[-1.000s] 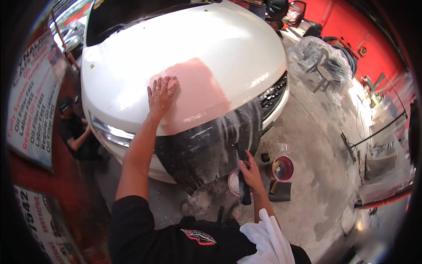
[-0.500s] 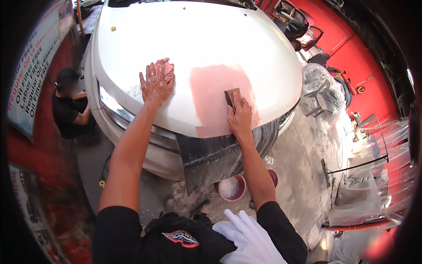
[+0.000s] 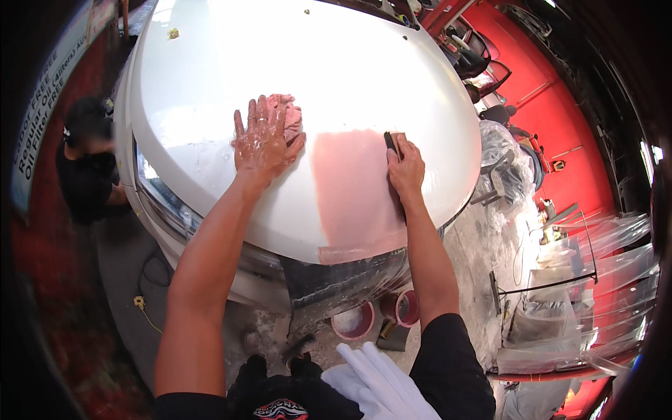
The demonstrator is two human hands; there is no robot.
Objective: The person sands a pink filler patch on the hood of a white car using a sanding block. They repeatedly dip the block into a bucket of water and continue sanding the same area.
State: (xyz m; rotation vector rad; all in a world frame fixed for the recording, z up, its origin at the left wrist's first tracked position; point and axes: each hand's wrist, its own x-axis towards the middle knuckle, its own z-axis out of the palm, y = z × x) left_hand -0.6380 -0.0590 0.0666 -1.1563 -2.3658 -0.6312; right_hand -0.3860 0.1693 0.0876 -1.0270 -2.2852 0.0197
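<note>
On the white car hood point(image 3: 210, 63), my left hand point(image 3: 264, 147) lies wet, its fingers spread and pressing down. A bunched pink cloth point(image 3: 290, 120) is pinned under and beside its index finger and thumb. My right hand point(image 3: 407, 168) grips a sanding block point(image 3: 393, 143), dark on one side and brown on the other. The block sits at the upper right edge of a pink patch point(image 3: 353, 189) on the hood. The face of the block against the surface is hidden.
A dark sheet point(image 3: 315, 287) hangs over the car's front. Below stand two reddish tubs, one point(image 3: 353, 322) holding whitish liquid. A person in black point(image 3: 91, 161) crouches at the left. Plastic-wrapped items point(image 3: 500, 164) and a thin stand point(image 3: 546, 285) are at the right.
My right hand has taken the sanding block up and right across the pink patch to its edge, turning it. My left hand, with the cloth, sits closer to the patch. The view has shifted.
</note>
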